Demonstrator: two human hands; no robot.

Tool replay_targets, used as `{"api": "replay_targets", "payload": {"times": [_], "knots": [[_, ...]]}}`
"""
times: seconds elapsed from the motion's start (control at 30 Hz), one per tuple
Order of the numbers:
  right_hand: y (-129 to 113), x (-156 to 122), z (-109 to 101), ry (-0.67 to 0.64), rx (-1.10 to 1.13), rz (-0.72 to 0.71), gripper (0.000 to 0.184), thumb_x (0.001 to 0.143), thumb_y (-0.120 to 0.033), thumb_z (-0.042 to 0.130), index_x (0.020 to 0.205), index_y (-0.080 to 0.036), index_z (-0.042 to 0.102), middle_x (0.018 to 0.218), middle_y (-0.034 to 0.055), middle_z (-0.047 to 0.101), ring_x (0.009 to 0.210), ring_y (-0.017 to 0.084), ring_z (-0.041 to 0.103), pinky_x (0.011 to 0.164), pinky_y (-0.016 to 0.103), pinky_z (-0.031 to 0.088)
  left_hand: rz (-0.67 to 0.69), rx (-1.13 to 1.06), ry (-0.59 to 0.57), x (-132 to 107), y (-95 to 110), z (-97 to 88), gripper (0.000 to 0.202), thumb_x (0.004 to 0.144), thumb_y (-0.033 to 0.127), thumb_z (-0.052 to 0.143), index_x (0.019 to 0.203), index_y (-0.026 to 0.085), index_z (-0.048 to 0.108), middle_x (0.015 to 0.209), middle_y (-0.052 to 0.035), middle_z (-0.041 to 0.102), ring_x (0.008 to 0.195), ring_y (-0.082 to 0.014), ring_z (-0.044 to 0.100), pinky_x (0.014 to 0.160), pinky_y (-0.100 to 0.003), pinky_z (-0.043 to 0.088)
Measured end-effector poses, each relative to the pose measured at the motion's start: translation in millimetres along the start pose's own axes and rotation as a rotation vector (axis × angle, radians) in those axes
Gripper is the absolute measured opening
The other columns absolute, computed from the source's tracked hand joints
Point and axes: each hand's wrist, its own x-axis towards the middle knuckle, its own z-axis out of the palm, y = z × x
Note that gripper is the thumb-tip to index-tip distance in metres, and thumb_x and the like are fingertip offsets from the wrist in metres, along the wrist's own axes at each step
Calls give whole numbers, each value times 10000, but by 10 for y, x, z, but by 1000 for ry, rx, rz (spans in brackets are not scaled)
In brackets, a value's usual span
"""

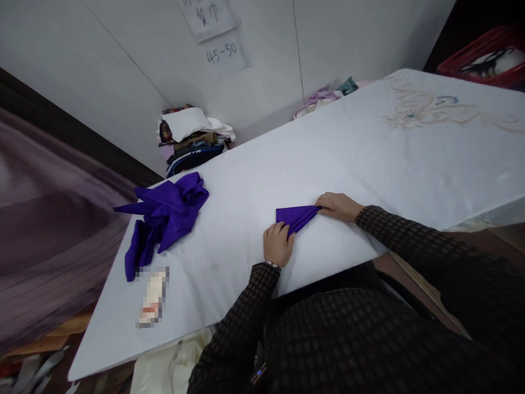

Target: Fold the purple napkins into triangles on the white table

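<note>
Right of centre, I've the right hand [336,207] pinching folded purple cloth [296,216] by its tip, fingers closed; left hand [278,244] curls over its lower edge, grip unclear.

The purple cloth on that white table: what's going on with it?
Someone in a dark checked top is handling a small folded piece of purple cloth on the white-covered table. The right hand holds its pointed end, while the left hand has its fingers on the near edge. Right now the piece is in a narrow wedge shape. Farther to the person's left lies a loose heap of purple fabric, with a blurred-out item nearer the table's front edge.
</note>
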Motion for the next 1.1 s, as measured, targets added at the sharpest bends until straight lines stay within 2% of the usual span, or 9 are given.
{"api": "replay_targets", "payload": {"times": [0.2, 0.43, 0.63, 0.8, 1.0, 1.1], "knots": [[-24, 16, 16, 8, -19, 3, 240, 900, -318, 448, 1004, -217, 638, 1019, 86, 646, 950, 221, 571, 772, 340, 460, -8, -3, 18, 0, 7, 2, 282, 903, 318, 473, 1103, 197, 631, 1176, -87, 620, 1116, -238, 521, 944, -424, 405], [-80, 38, 50, 20, -89, 13, 182, 900, -266, 427, 892, -192, 593, 951, 92, 625, 897, 214, 560, 721, 312, 434, -1, 7, 19, 0, 8, 14, 282, 903, 318, 474, 1102, 197, 634, 1173, -88, 621, 1112, -239, 524, 940, -425, 408], [-106, 60, 77, -4, -181, 8, 132, 878, -218, 431, 876, -186, 560, 946, 103, 612, 881, 222, 547, 706, 314, 423, 19, 33, 8, -9, 3, 30, 292, 894, 300, 483, 1127, 196, 624, 1191, -100, 609, 1122, -250, 518, 953, -437, 400], [-83, 60, 64, -26, -175, 10, 128, 877, -222, 434, 868, -190, 557, 941, 98, 613, 889, 217, 545, 700, 304, 426, 38, 67, -14, -29, 19, 21, 317, 890, 285, 480, 1171, 222, 611, 1228, -108, 587, 1158, -263, 500, 975, -453, 385], [-27, 37, 61, 3, -100, 3, 148, 879, -232, 433, 850, -193, 573, 936, 94, 613, 902, 214, 544, 734, 314, 446, 65, 165, -102, -106, 54, 7, 531, 867, 153, 434, 1374, 312, 425, 1356, -125, 490, 1256, -292, 430, 1017, -518, 313], [17, 15, 76, 33, -26, -6, 168, 875, -226, 437, 872, -195, 603, 968, 93, 615, 933, 211, 544, 766, 328, 459, 93, 181, -140, -134, 43, 5, 597, 847, 120, 434, 1397, 343, 379, 1391, -123, 454, 1288, -306, 398, 1024, -540, 291]]}}
